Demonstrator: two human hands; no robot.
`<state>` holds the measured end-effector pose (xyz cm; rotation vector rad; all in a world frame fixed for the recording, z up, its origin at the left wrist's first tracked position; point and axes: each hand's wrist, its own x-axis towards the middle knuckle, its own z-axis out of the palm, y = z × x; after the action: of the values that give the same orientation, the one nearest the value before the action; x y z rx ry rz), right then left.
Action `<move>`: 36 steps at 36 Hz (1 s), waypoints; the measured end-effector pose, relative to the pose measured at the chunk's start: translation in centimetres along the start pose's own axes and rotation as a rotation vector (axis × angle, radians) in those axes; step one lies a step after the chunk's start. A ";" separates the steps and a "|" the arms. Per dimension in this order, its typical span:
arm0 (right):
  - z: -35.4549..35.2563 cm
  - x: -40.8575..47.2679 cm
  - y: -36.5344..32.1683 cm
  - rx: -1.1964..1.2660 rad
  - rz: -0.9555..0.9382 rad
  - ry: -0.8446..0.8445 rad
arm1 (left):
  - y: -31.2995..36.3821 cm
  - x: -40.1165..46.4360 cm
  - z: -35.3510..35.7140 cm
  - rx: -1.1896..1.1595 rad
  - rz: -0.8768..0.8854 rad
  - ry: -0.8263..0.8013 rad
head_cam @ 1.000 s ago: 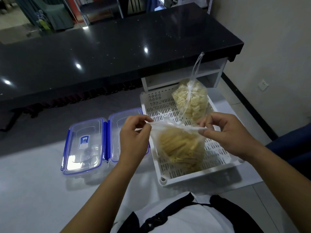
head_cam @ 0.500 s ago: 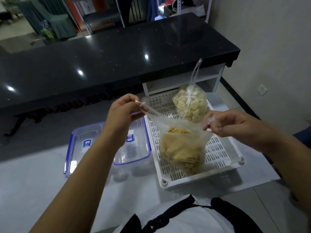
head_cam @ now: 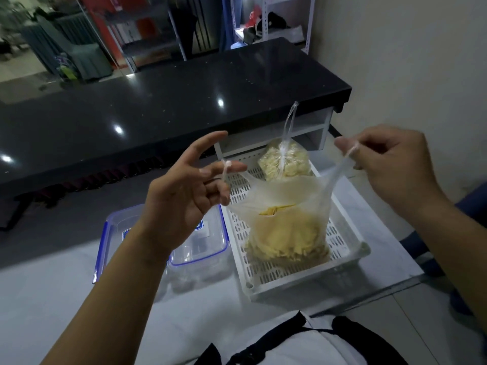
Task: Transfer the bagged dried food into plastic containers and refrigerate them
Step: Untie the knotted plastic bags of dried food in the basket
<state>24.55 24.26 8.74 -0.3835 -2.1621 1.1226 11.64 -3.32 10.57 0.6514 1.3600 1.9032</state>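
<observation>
In the middle of the frame, two hands hold a clear plastic bag (head_cam: 287, 206) with yellow dried food (head_cam: 287, 238) inside. The bag's mouth is pulled wide open. Its bottom hangs low in the white tray (head_cam: 303, 275), and I cannot tell if it touches it.

The left hand (head_cam: 181, 204) is at the middle left. A thin bag handle (head_cam: 226, 168) sits between its middle fingers (head_cam: 224, 169), pinched there, while the first finger points up and out.

The right hand (head_cam: 390, 164) is at the upper right. Its fingers are curled, and the thumb and first finger pinch the other bag handle (head_cam: 342, 167).

A second bag (head_cam: 286, 160) of pale dried food lies at the far end of the tray. It is tied shut, and its long knot end sticks straight up.

Two clear plastic containers (head_cam: 200, 241) with blue edges sit on the white bench (head_cam: 52, 299), just left of the tray. The left arm hides part of them.

A shiny black counter (head_cam: 158, 101) runs across the top half of the frame.
</observation>
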 end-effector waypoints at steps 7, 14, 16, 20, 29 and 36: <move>-0.9 -0.8 -1.7 0.628 0.489 -0.255 | -0.9 -1.5 2.2 -0.118 -0.004 -0.073; -4.4 -0.9 -2.9 1.037 0.491 -0.469 | -1.2 -3.3 3.9 -0.194 0.084 -0.107; -4.9 -1.5 -2.6 1.002 0.473 -0.455 | -1.4 -3.9 3.8 -0.158 0.122 -0.081; -5.1 -3.2 -0.6 0.949 0.625 -0.547 | -4.0 -4.5 4.1 -0.054 -0.023 0.021; -7.2 -5.1 1.3 1.183 0.753 -0.508 | -4.2 -5.1 3.4 -0.023 -0.012 0.012; -5.1 -3.0 0.6 0.581 0.550 -0.573 | -3.9 -4.3 3.0 0.212 -0.030 0.016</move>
<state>30.14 26.17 9.12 -0.4324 -2.0892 2.3276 17.52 -4.07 7.86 0.7152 1.5877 1.7581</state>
